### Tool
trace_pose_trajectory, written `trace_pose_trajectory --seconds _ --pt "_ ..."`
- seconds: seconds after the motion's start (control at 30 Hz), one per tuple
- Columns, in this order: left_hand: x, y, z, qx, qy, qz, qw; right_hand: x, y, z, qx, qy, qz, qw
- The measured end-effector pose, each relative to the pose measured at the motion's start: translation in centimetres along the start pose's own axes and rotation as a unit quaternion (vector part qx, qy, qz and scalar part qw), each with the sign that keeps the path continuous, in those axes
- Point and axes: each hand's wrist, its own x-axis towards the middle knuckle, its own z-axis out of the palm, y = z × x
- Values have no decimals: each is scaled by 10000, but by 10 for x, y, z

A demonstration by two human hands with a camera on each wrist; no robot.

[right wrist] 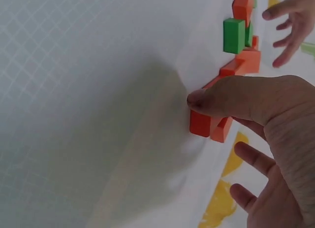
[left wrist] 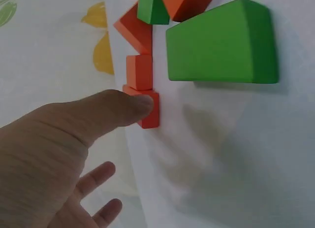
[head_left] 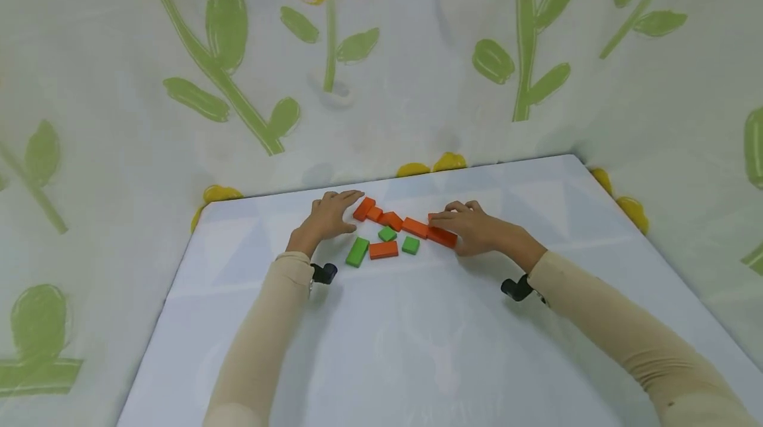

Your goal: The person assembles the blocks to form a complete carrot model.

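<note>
My right hand (head_left: 477, 228) is at the right end of a row of orange-red wooden blocks. Its thumb lies on the near side of a long orange-red block (right wrist: 200, 123) and its index finger reaches behind, pinching it. Another orange-red block (right wrist: 221, 130) stands just behind that one, partly covered by the hand. At the row's left end, my left hand (head_left: 328, 218) hovers with fingers spread and thumb apart, beside an orange-red block (head_left: 364, 208). From the left wrist, the thumb overlaps this block (left wrist: 151, 112); contact cannot be told.
Between the hands the row continues with a small orange block (head_left: 374, 214), a pointed one (head_left: 391, 220) and a long one (head_left: 414, 228). Nearer lie a green block (head_left: 357, 252), an orange block (head_left: 383, 250) and two small green blocks (head_left: 410, 245). The white table (head_left: 405, 347) ends behind the row.
</note>
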Motion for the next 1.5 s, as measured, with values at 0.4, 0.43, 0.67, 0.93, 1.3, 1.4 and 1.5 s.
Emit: trace_pose_trajectory --seconds 0.4,0.43,0.67,0.93,1.3,1.4,1.5 --pt "9 -3 -1 509 -639 62 9966 13 -15 3 -271 71 -666 9974" --pt "8 -5 -1 559 -500 115 9971 13 -15 2 -306 102 -670 9972" --pt "-20 -9 -13 40 351 242 9991 8 -11 -6 -371 243 -682 9967" --pt "-91 16 -5 -352 751 799 9933 5 -5 -12 -316 328 -771 9960" --pt "-123 30 35 175 821 982 9916 1 3 -1 -136 303 -755 9966" --pt "-125 31 46 100 802 989 9918 3 4 1 -88 366 -787 9962" --pt "-126 29 54 34 803 985 9919 5 4 4 -22 393 -772 9962"
